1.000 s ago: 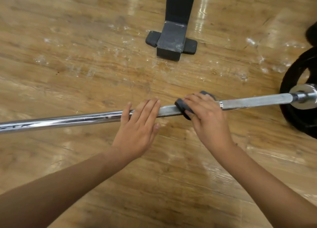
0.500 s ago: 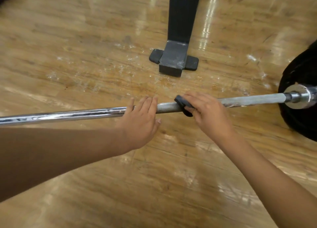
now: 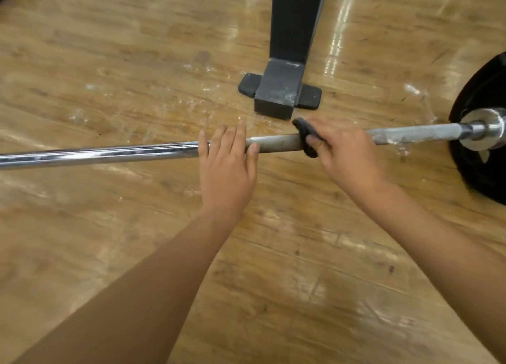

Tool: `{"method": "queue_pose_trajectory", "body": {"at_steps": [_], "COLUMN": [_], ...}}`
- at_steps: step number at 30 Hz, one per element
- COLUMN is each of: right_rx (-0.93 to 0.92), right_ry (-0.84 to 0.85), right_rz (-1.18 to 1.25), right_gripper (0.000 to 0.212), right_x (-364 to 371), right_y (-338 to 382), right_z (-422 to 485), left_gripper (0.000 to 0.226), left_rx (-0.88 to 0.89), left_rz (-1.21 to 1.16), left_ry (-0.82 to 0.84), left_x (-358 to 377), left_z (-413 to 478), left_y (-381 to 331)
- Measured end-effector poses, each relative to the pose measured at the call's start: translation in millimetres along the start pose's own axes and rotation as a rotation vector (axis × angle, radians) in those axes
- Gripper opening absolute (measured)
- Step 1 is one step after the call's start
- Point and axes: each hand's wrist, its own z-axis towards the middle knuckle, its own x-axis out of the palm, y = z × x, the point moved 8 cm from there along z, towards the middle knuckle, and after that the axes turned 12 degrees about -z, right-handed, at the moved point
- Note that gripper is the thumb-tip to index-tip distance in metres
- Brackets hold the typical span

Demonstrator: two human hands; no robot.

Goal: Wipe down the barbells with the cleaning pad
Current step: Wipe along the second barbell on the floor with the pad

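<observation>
1. The barbell (image 3: 109, 154) is laid across the wooden floor (image 3: 137, 62) and passes under both hands.
2. The left hand (image 3: 227, 169) is rested flat on the bar, with its fingers straight and its thumb laid against the near side.
3. The dark cleaning pad (image 3: 305, 138) is wrapped round the bar and gripped there by the right hand (image 3: 345, 155), with a short bare stretch of bar left between the hands.
4. A black weight plate (image 3: 482, 172) is seen well right of the right hand.
5. A black rack foot (image 3: 279, 90) is set just beyond the hands.
</observation>
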Motion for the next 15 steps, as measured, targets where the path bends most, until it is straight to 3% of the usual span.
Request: {"method": "queue_pose_trajectory", "body": {"at_steps": [5, 9, 15], "right_rx": [-0.124, -0.207, -0.151], "right_ry": [-0.022, 0.092, 0.087], "right_rz": [-0.101, -0.187, -0.123], "right_gripper": [0.028, 0.036, 0.03], "right_x": [10, 12, 15], "right_y": [27, 16, 18], "right_z": [14, 31, 47], "left_gripper": [0.053, 0.054, 0.062], "left_rx": [0.017, 0.026, 0.021], "left_rz": [0.005, 0.04, 0.065], "left_ry": [0.038, 0.127, 0.227], "left_x": [5, 8, 17], "left_z": [17, 34, 54], "left_y": [8, 11, 17]}}
